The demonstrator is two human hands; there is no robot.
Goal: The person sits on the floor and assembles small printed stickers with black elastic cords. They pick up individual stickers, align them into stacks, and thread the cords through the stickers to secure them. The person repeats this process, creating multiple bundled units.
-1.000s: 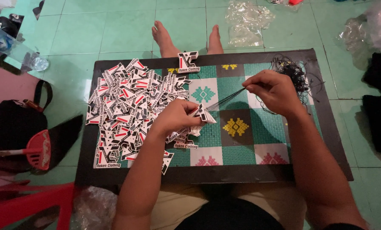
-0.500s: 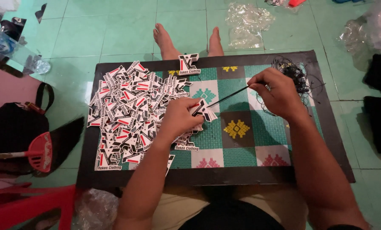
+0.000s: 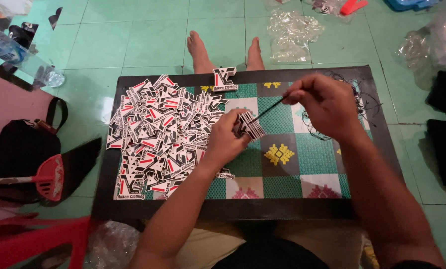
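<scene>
Paper-light tags (image 3: 250, 125), stiff yet slippery, pinched edgewise by left hand (image 3: 226, 141) fingers; right hand (image 3: 325, 104) fingers pinch limp black string (image 3: 268, 109).

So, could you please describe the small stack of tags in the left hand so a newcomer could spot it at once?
Find the black-framed patterned mat on the green floor. Right of its big loose tag pile, the left hand pinches a small stack of tags. Unlike the scattered ones, it is squared up, raised, and touched by a thin black string.
</scene>
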